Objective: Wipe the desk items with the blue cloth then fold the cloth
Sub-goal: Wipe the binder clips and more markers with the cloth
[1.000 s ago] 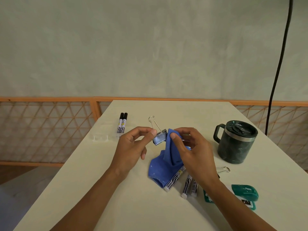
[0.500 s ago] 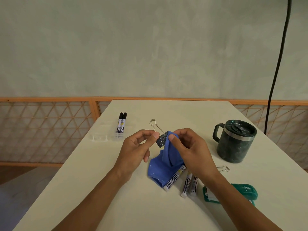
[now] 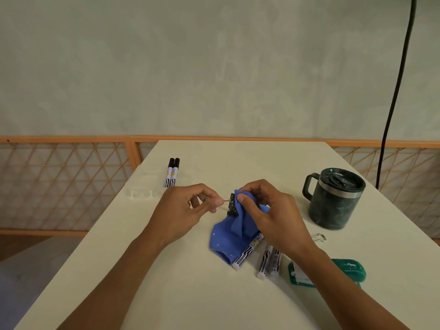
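Blue cloth (image 3: 226, 236) is bunched on the desk (image 3: 190, 289) and pressed by the right hand (image 3: 269, 215) onto a black binder clip (image 3: 232, 207), which is pinched by its wire handles in the left hand (image 3: 183, 215). Wiping looks midway-ish: markers (image 3: 264, 258) at 5 o'clock and mug (image 3: 333, 201) at 3 are probably left, folding's not started.

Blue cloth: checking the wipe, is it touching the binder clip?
Touching. Head view: the right hand presses the blue cloth against the black binder clip.
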Tool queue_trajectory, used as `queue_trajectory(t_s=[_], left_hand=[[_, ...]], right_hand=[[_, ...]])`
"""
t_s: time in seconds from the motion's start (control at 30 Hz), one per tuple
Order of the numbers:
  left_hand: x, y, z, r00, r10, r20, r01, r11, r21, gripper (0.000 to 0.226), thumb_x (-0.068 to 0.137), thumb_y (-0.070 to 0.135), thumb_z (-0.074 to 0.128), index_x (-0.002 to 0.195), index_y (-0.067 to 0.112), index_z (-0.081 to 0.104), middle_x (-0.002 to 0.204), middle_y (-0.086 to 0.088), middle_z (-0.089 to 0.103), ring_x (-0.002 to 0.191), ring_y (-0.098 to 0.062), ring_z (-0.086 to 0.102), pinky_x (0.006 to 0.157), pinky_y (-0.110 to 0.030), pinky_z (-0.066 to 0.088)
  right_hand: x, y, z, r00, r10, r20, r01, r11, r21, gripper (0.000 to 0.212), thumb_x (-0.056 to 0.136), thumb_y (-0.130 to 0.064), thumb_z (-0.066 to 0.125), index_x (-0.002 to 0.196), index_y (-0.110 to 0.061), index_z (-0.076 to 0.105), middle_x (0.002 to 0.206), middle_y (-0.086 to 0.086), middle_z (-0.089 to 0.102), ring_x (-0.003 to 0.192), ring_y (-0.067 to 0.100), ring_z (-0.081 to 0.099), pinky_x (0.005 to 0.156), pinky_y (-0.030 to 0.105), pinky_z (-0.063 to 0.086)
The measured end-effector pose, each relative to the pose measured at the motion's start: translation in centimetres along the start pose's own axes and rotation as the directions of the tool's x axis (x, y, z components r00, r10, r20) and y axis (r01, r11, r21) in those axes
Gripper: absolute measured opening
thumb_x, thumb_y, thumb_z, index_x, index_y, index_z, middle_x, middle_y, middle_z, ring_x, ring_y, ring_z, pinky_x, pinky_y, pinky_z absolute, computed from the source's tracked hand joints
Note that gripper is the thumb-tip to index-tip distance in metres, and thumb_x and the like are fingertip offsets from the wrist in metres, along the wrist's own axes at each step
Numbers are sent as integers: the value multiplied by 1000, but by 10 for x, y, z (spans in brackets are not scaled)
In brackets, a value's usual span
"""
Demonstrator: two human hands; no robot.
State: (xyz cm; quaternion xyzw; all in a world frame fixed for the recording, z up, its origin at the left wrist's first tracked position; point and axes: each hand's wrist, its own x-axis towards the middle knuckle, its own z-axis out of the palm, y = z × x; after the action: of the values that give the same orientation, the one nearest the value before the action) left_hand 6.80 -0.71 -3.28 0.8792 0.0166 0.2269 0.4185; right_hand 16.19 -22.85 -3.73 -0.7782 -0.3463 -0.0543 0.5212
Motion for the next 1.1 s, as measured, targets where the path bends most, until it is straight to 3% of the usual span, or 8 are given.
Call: queue_trajectory(t_s=[0.1, 0.23, 0.37, 0.5, 0.63, 0.83, 0.93, 1.1], left_hand=[[0, 0, 1, 998, -18, 63, 17, 999, 29, 8, 97, 43, 77, 96, 37, 81, 83, 14, 79, 61, -21, 56, 66, -35, 52], [-1, 1, 7, 998, 15, 54, -18, 999, 47, 9, 103, 34, 72, 96, 31, 77, 80, 14, 77, 52, -10, 52, 59, -33, 50], [-4, 6, 17, 998, 8, -54, -11, 998, -60, 12, 104, 28, 72, 93, 25, 76, 79, 8, 77, 49, -24, 60, 56, -30, 51], [-3, 9, 19, 992, -30, -119, 16, 993, -118, 11, 104, 24, 72, 94, 22, 77, 79, 6, 78, 48, -22, 64, 56, -16, 45], [-4, 7, 23, 993, -54, -101, 41, 991, -124, 11, 104, 24, 72, 95, 22, 78, 78, 6, 77, 49, -21, 66, 57, -17, 47], [-4, 9, 20, 998, 17, -63, -20, 999, -43, 11, 105, 27, 70, 96, 24, 76, 78, 9, 76, 51, -20, 69, 58, -15, 46], [-4, 10, 18, 994, 12, -104, -18, 998, -57, 11, 105, 24, 70, 96, 22, 76, 77, 9, 76, 51, -20, 69, 58, -14, 46], [-1, 6, 16, 990, -49, -136, 35, 994, -101, 11, 105, 21, 70, 95, 22, 77, 77, 7, 77, 52, -21, 69, 57, -15, 47]], right_hand=[[-1, -2, 4, 998, 2, -66, 0, 1000, 21, 10, 100, -28, 74, 110, -27, 73, 97, -27, 74, 98, -4, 69, 81, 6, 48], [-4, -4, 14, 988, 1, -156, 6, 999, 43, 12, 98, -29, 78, 109, -29, 73, 98, -23, 74, 97, -1, 70, 81, 9, 51], [-2, -8, 20, 967, 52, -249, -28, 995, 98, 21, 95, -36, 80, 107, -35, 62, 107, -20, 69, 101, 1, 68, 80, 13, 53], [-2, -4, 20, 971, 30, -238, -23, 999, 33, 26, 93, -37, 81, 105, -39, 58, 107, -20, 66, 102, 0, 65, 81, 13, 53], [-3, -1, 17, 974, 10, -227, -5, 1000, 24, 24, 92, -33, 84, 101, -36, 62, 101, -19, 69, 98, 1, 66, 78, 13, 53], [0, -2, 13, 941, -91, -327, 86, 996, -31, 23, 88, -32, 88, 100, -31, 68, 104, -15, 64, 94, 5, 67, 74, 16, 54], [1, -4, 16, 955, -49, -293, 54, 999, 8, 20, 90, -33, 86, 100, -32, 68, 107, -15, 62, 94, 5, 67, 74, 16, 54], [0, -4, 11, 993, 40, -112, -28, 994, 110, 20, 94, -22, 81, 105, -32, 68, 100, -20, 72, 92, 3, 69, 72, 16, 55]])
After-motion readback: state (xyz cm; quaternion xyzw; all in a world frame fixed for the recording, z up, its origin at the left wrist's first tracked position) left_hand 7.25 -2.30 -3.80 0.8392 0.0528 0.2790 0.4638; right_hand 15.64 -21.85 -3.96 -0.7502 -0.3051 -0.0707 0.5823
